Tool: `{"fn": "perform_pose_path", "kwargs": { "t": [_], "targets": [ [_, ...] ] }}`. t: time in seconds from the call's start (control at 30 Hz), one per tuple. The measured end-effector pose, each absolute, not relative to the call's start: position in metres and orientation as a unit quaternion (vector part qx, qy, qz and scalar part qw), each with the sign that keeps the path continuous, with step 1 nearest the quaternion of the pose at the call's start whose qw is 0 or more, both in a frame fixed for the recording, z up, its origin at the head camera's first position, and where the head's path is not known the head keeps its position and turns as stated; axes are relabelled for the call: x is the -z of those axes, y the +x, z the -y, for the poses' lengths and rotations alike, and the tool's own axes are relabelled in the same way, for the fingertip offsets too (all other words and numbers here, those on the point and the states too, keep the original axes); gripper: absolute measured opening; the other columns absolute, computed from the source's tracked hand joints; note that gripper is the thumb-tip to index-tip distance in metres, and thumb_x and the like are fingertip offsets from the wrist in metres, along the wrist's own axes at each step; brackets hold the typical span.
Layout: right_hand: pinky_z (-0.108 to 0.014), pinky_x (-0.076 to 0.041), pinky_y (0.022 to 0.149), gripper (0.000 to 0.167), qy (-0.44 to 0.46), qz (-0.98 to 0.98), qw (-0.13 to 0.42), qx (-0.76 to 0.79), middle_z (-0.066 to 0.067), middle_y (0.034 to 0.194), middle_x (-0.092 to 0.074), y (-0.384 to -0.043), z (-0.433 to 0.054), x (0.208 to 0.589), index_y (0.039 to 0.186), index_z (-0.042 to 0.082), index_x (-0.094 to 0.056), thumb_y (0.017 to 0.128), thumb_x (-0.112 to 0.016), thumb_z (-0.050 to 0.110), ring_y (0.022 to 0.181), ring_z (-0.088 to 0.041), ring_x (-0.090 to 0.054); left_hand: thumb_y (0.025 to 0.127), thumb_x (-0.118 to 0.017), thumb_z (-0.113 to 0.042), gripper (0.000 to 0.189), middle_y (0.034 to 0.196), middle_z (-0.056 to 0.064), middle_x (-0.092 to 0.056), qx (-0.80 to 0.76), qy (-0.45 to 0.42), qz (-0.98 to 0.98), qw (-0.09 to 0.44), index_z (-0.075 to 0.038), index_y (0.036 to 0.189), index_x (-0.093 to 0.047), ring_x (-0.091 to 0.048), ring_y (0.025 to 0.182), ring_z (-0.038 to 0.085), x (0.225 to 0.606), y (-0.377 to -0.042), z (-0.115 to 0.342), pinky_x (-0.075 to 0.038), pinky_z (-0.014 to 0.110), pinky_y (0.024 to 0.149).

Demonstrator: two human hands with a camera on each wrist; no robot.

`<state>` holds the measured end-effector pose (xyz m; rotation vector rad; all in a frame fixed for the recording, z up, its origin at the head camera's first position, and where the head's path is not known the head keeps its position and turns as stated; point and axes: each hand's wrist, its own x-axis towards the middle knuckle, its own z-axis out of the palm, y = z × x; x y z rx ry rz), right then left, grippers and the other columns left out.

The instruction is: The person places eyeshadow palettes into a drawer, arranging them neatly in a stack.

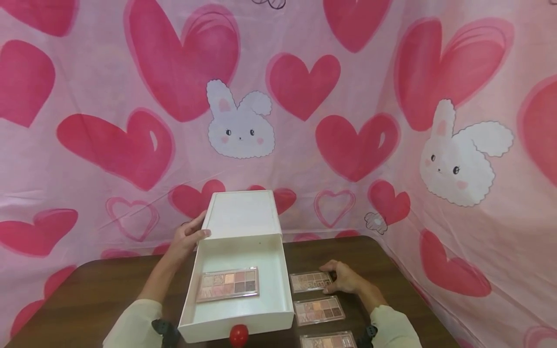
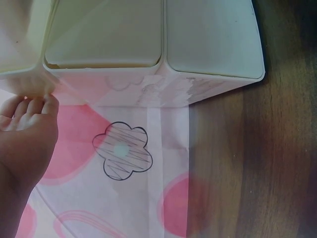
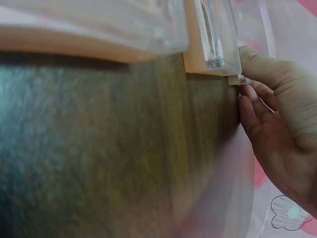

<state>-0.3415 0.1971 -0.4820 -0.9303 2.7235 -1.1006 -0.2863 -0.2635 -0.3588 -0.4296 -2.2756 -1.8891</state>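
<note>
The right hand [image 1: 344, 279] holds the far palette [image 1: 310, 282] by its right end, the grip spread just enough to span it, thumb at the near edge and fingers at the far edge. That palette is just right of the open drawer [image 1: 275, 304], beyond the middle palette [image 1: 319, 310] and near palette [image 1: 328, 341] on the counter [image 1: 110, 285]. The left hand [image 1: 190, 238] grips the left side of the white box [image 1: 242, 213]. Another palette [image 1: 229, 284] lies inside the drawer.
</note>
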Motion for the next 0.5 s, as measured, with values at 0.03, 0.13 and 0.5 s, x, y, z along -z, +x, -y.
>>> {"fn": "perform_pose_path", "kwargs": {
  "t": [0.03,0.13,0.5],
  "targets": [
    [-0.022,-0.052,0.087,0.059,-0.297,-0.885,0.03,0.358,-0.021,0.115,-0.069,-0.3418,-0.1969,0.4822,0.119,-0.012,-0.068,0.068,-0.091,0.004,0.107,-0.024,-0.062,0.096,-0.052,-0.011,0.069,0.162,0.029,-0.029,0.631,-0.142,0.759,0.075,-0.002,0.159,-0.025,-0.061,0.095,-0.006,0.3589,-0.2863,0.2634,-0.058,0.021,0.079],
    [-0.02,-0.049,0.082,0.058,-0.277,-0.887,0.035,0.367,-0.019,0.112,-0.07,-0.3425,-0.1957,0.4824,0.118,-0.011,-0.069,0.066,-0.092,0.004,0.1,-0.018,-0.059,0.095,-0.052,-0.011,0.07,0.162,0.029,-0.029,0.633,-0.141,0.758,0.075,-0.002,0.159,-0.025,-0.061,0.095,-0.006,0.3587,-0.2862,0.2635,-0.058,0.021,0.079],
    [-0.021,-0.049,0.075,0.056,-0.257,-0.88,0.049,0.396,-0.015,0.102,-0.07,-0.3454,-0.2008,0.4787,0.114,-0.01,-0.071,0.064,-0.093,0.005,0.089,-0.015,-0.057,0.096,-0.053,-0.01,0.068,0.16,0.032,-0.031,0.64,-0.145,0.75,0.084,0.001,0.158,-0.027,-0.062,0.097,-0.005,0.3589,-0.2863,0.2625,-0.06,0.023,0.078]
  ]
}}
